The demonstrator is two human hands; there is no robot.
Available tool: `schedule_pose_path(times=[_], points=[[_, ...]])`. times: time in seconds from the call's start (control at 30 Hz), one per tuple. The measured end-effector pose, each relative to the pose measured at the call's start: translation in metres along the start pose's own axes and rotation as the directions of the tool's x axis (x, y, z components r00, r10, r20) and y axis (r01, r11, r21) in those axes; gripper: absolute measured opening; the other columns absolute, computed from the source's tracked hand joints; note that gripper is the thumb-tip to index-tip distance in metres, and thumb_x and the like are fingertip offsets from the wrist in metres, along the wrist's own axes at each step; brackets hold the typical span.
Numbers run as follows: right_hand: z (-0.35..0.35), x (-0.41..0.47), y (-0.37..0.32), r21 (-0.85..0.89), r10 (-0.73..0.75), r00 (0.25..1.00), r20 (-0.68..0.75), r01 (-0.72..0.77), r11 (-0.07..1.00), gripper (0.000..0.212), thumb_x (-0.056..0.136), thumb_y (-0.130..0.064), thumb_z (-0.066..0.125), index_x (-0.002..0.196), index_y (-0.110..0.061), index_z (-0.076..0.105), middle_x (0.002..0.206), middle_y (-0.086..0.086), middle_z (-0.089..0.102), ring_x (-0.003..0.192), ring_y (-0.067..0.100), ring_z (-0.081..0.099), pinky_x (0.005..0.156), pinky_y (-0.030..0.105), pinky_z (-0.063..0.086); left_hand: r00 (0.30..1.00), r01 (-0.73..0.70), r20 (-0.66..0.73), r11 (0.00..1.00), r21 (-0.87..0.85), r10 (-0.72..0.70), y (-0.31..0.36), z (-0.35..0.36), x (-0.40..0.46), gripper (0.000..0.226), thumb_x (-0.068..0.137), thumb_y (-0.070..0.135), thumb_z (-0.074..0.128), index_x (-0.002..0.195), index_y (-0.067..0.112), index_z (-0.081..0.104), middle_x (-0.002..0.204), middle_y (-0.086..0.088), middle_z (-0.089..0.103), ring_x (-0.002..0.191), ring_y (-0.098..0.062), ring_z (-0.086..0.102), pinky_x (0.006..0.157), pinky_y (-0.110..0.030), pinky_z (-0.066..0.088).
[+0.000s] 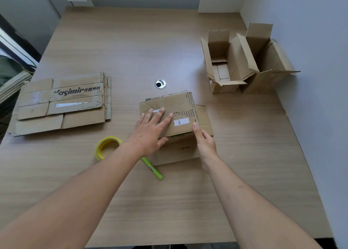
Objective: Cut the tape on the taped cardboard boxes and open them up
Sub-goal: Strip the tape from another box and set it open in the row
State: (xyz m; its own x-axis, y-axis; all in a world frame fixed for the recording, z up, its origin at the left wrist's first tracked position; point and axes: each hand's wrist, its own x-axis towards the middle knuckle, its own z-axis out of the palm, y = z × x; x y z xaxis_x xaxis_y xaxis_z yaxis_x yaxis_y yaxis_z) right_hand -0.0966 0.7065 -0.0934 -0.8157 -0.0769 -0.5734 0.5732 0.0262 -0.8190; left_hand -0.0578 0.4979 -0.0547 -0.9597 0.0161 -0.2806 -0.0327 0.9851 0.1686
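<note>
2 open boxes [246,60] stand at the tabletop's [131,41] far right, while the left hand [150,132] presses flat, fingers straight, and the right hand [204,141] pinches the near box [169,115], not yet opened.

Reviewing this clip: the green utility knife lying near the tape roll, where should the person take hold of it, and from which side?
Grip the green utility knife by the exposed near half of its handle, coming from above with the right hand. It lies flat on the table, its far end hidden under the left hand and wrist, while the near end has bare table around it.
</note>
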Motion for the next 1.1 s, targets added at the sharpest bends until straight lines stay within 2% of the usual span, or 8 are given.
schedule_pose_path(times=[0.1,0.2,0.3,0.43,0.63,0.83,0.97,1.1], points=[[0.007,0.003,0.004,-0.278,-0.005,0.991,-0.132,-0.033,0.96,0.078,0.078,-0.086,0.057,0.134,-0.032,0.064,0.132,-0.007,0.063,0.128,0.017,0.054,0.112,0.038,0.041,0.999,-0.016,0.029,1.0,0.003,0.016,0.002,0.004,0.004,0.081,0.104,0.048,0.052,0.163,0.041,-0.003,0.173,0.004,-0.011,0.159,-0.032,-0.006,0.128,-0.046,0.001],[0.015,0.0,-0.002,-0.637,-0.269,0.932,-0.242,0.056,0.769,0.048,0.094,-0.059,0.056,0.135,-0.036,0.06,0.136,0.002,0.049,0.132,0.027,0.046,0.115,0.045,0.032,0.998,-0.02,0.057,1.0,0.023,0.019,0.0,0.007,0.007,0.08,0.104,0.043,0.054,0.164,0.04,0.001,0.173,0.003,-0.011,0.159,-0.034,-0.007,0.129,-0.046,0.003],[0.022,0.0,-0.013,-0.76,-0.567,0.823,0.028,0.386,0.523,0.052,0.099,-0.023,0.054,0.151,-0.027,0.049,0.152,0.005,0.044,0.138,0.027,0.045,0.109,0.042,0.044,0.997,-0.037,0.068,0.999,0.032,0.034,-0.004,0.008,0.006,0.079,0.105,0.041,0.053,0.164,0.039,-0.001,0.173,0.003,-0.014,0.159,-0.034,-0.01,0.128,-0.047,0.001],[0.043,0.005,-0.021,-0.849,-0.454,0.809,0.375,0.496,0.183,0.049,0.108,-0.027,0.045,0.156,-0.033,0.041,0.169,0.002,0.024,0.156,0.029,0.02,0.122,0.048,0.029,0.996,-0.073,0.053,0.997,-0.026,0.075,-0.014,0.009,0.003,0.078,0.105,0.037,0.055,0.165,0.035,0.006,0.173,0.002,-0.009,0.159,-0.033,-0.006,0.128,-0.046,0.001],[0.065,0.006,-0.019,-0.897,-0.37,0.851,0.373,0.433,0.092,0.046,0.112,-0.033,0.032,0.158,-0.038,0.034,0.172,0.0,0.014,0.159,0.029,0.005,0.127,0.049,0.005,0.962,-0.142,-0.271,0.902,-0.408,0.029,-0.05,0.016,-0.029,0.048,0.099,0.011,0.06,0.146,0.015,0.054,0.147,-0.004,0.05,0.132,-0.026,0.052,0.11,-0.043,0.046],[0.083,0.0,-0.014,-0.908,-0.335,0.867,0.369,0.413,0.067,0.047,0.112,-0.031,0.028,0.159,-0.042,0.028,0.172,-0.001,0.009,0.159,0.028,0.001,0.127,0.048,0.001,0.941,-0.055,-0.33,0.926,-0.375,-0.077,-0.07,0.022,-0.05,0.051,0.092,0.005,0.061,0.142,0.014,0.054,0.134,-0.007,0.045,0.117,-0.028,0.053,0.104,-0.039,0.047],[0.086,-0.004,-0.013,-0.916,-0.328,0.876,0.355,0.396,0.066,0.048,0.113,-0.032,0.027,0.159,-0.042,0.027,0.173,-0.003,0.008,0.159,0.026,0.0,0.127,0.046,0.0,0.914,0.147,-0.28,0.882,-0.448,-0.295,-0.084,0.031,-0.059,0.051,0.088,0.007,0.058,0.139,0.015,0.054,0.124,-0.012,0.048,0.112,-0.036,0.054,0.098,-0.048,0.051],[0.086,-0.006,-0.011,-0.917,-0.335,0.874,0.351,0.393,0.065,0.048,0.112,-0.032,0.028,0.159,-0.042,0.028,0.172,-0.003,0.01,0.159,0.027,0.002,0.127,0.046,0.002,0.876,0.448,0.005,0.808,-0.382,-0.483,-0.106,0.044,-0.07,0.045,0.09,0.021,0.064,0.134,0.017,0.052,0.128,-0.014,0.056,0.115,-0.038,0.057,0.097,-0.048,0.051]])
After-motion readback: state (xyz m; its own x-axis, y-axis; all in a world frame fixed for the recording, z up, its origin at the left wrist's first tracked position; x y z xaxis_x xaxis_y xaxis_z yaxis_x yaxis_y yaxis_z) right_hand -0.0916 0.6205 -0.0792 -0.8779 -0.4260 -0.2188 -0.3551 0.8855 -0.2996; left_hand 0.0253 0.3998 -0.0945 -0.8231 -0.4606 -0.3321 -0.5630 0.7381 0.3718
